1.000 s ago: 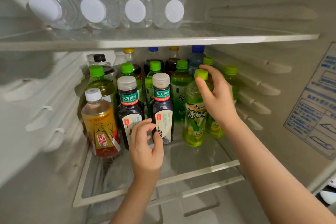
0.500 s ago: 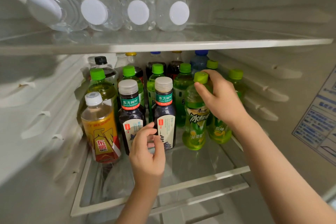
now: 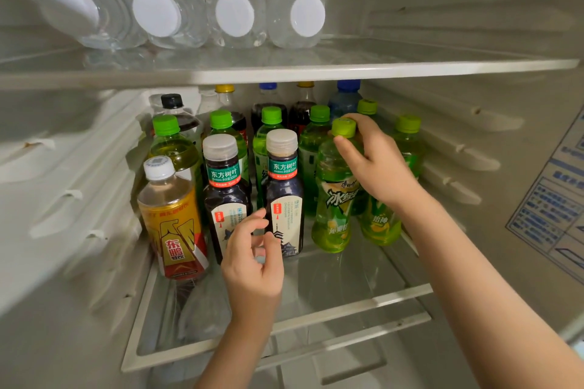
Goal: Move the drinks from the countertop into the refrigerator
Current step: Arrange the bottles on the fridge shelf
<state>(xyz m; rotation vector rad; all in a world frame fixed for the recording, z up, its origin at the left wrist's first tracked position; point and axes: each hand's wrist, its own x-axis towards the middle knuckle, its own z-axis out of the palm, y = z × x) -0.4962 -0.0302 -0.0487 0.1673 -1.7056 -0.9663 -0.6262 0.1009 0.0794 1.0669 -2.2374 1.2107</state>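
Note:
Inside the refrigerator, several drink bottles stand on a glass shelf [image 3: 347, 275]. My right hand [image 3: 376, 164] grips the neck of a green iced-tea bottle [image 3: 335, 199] just under its green cap, at the front right of the group. My left hand [image 3: 252, 259] hovers with loosely curled fingers in front of two dark tea bottles [image 3: 284, 196] with grey caps, holding nothing. A yellow energy-drink bottle [image 3: 173, 218] stands at the front left. Behind these are more green-capped, blue-capped and yellow-capped bottles.
The upper shelf [image 3: 316, 73] carries several clear water bottles [image 3: 234, 16] lying on their sides, white caps facing me. Ribbed refrigerator walls close in left and right. A blue-printed label [image 3: 556, 208] is on the right wall. Bare glass lies at the shelf's front.
My left hand has drawn back slightly from the dark tea bottles. My right hand keeps its hold on the green bottle, which stands a little more upright. The camera moved closer.

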